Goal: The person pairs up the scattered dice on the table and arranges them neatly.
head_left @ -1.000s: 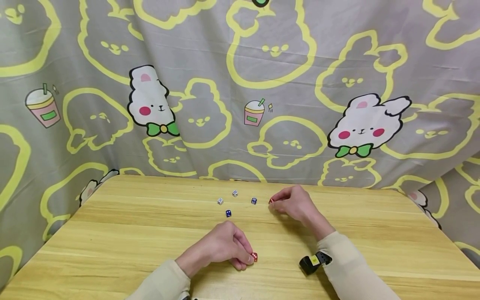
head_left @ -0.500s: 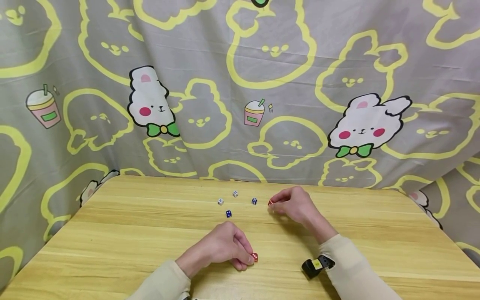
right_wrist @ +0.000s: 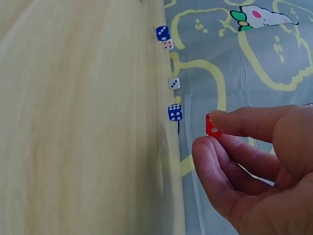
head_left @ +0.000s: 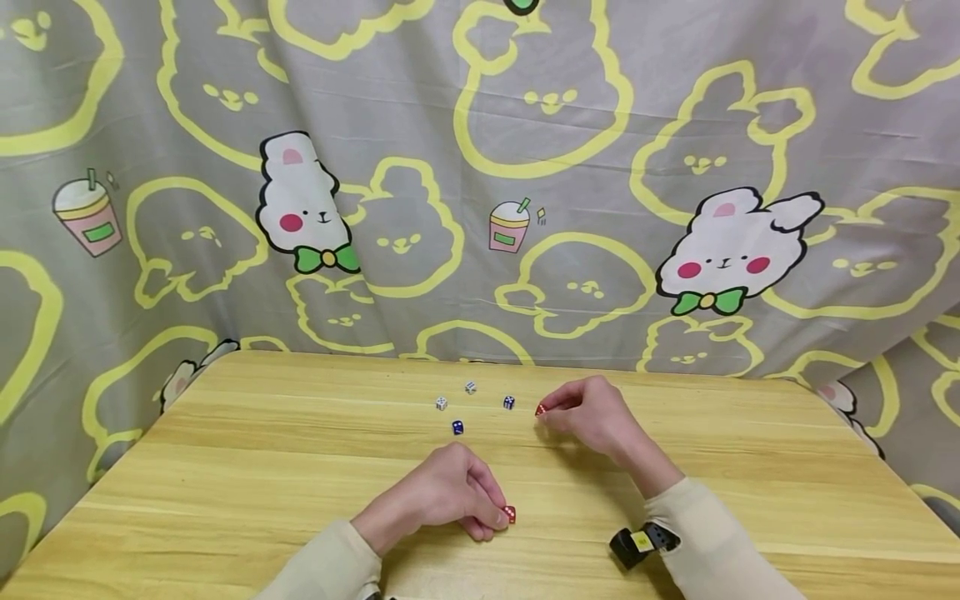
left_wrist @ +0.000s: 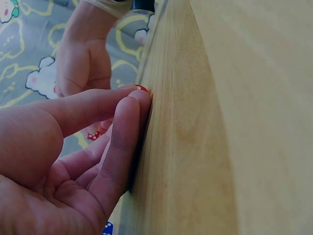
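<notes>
My left hand pinches a red die between thumb and fingertips, close over the near middle of the table. In the left wrist view only a sliver of that red die shows past the fingertips. Farther back and to the right, my right hand holds another red die. The right wrist view shows this red die gripped between thumb and fingers, held off the tabletop. Just left of the right hand sits a blue die. A second blue die lies beyond the left hand.
Two white dice stand near the blue ones: one white die on the left, another white die farther back. The wooden table ends at a patterned grey curtain. A black strap device is on the right wrist.
My right hand has drawn slightly back toward me with its red die, which has tilted a little. The left hand and the four other dice have stayed in place.
</notes>
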`<action>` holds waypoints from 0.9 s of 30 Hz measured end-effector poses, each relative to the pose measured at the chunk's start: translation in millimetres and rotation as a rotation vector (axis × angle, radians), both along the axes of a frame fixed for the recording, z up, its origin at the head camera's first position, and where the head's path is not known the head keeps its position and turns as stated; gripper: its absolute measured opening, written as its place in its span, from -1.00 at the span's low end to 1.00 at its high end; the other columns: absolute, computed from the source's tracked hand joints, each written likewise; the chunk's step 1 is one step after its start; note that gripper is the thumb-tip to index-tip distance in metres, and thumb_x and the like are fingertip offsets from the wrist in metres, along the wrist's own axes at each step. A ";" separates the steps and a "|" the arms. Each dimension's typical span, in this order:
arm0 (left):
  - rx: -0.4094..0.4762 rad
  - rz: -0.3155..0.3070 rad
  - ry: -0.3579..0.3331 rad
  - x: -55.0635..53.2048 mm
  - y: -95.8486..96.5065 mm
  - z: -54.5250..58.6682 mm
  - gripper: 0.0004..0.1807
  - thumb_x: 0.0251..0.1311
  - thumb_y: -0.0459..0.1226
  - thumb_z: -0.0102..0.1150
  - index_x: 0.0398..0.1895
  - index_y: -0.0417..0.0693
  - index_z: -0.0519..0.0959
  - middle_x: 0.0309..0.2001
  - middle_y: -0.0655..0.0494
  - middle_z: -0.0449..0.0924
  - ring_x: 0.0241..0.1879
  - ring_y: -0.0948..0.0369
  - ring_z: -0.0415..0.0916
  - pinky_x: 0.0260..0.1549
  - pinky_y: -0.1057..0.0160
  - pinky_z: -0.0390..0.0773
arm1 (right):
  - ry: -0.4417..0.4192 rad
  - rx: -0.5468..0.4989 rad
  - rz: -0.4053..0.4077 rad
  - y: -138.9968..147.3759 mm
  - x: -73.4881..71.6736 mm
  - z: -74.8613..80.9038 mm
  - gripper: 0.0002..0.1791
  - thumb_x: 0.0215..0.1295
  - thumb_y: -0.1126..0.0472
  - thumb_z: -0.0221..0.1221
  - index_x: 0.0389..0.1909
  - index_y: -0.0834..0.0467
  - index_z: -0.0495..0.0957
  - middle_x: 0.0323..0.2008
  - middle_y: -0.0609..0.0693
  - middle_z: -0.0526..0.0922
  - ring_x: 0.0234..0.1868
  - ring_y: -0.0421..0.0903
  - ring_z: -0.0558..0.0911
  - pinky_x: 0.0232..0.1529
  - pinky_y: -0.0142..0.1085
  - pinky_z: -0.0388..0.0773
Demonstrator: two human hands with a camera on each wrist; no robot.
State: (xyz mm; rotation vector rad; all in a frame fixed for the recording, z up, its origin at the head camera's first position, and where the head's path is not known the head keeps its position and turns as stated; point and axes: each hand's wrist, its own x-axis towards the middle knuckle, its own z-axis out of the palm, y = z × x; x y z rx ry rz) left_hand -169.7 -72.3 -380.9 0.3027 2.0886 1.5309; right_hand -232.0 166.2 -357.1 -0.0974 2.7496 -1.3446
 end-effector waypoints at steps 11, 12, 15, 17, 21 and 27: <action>-0.011 0.003 0.005 0.7 2.0 -0.8 -0.86 0.02 -0.52 0.54 -0.42 -0.25 0.72 -0.47 -0.10 0.82 -0.59 0.23 0.71 -0.51 0.26 0.78 | 0.032 0.071 0.010 -3.0 10.1 -0.4 -0.93 0.26 0.21 0.48 -0.25 0.06 0.83 -0.36 -0.11 0.82 -0.28 -0.19 0.68 -0.17 -0.34 0.58; -0.010 0.002 0.005 0.6 1.9 -0.9 -0.86 0.03 -0.52 0.55 -0.42 -0.25 0.72 -0.47 -0.09 0.82 -0.59 0.23 0.71 -0.51 0.26 0.78 | 0.033 0.074 0.013 -2.4 11.7 -1.2 -0.92 0.26 0.21 0.48 -0.25 0.06 0.83 -0.36 -0.11 0.82 -0.30 -0.20 0.67 -0.20 -0.34 0.57; -0.005 -0.001 0.002 0.0 1.4 -1.2 -0.87 0.03 -0.52 0.54 -0.42 -0.25 0.72 -0.46 -0.10 0.82 -0.59 0.23 0.71 -0.51 0.26 0.78 | 0.020 0.064 0.020 -0.2 16.8 -3.9 -0.91 0.24 0.21 0.50 -0.26 0.08 0.82 -0.39 -0.09 0.81 -0.36 -0.19 0.67 -0.31 -0.35 0.57; -0.007 -0.004 0.003 -0.5 1.0 -1.4 -0.87 0.03 -0.51 0.55 -0.43 -0.25 0.72 -0.46 -0.09 0.82 -0.59 0.23 0.71 -0.51 0.26 0.78 | 0.006 0.052 0.025 1.6 21.3 -5.1 -0.90 0.23 0.21 0.50 -0.26 0.09 0.82 -0.40 -0.09 0.80 -0.38 -0.19 0.67 -0.36 -0.35 0.56; -0.015 -0.004 0.007 -1.0 0.2 -1.2 -0.86 0.04 -0.50 0.56 -0.43 -0.24 0.73 -0.48 -0.09 0.81 -0.60 0.24 0.70 -0.51 0.26 0.78 | -0.008 0.029 0.038 4.4 30.2 -5.9 -0.90 0.22 0.20 0.51 -0.27 0.09 0.82 -0.40 -0.09 0.80 -0.37 -0.20 0.68 -0.32 -0.36 0.58; -0.013 -0.005 0.005 -0.5 0.3 0.1 -0.86 0.03 -0.50 0.56 -0.43 -0.24 0.72 -0.49 -0.09 0.80 -0.60 0.25 0.70 -0.51 0.26 0.78 | -0.027 0.041 0.086 6.9 42.6 -5.3 -0.89 0.18 0.17 0.52 -0.29 0.05 0.81 -0.41 -0.12 0.80 -0.33 -0.18 0.64 -0.29 -0.37 0.53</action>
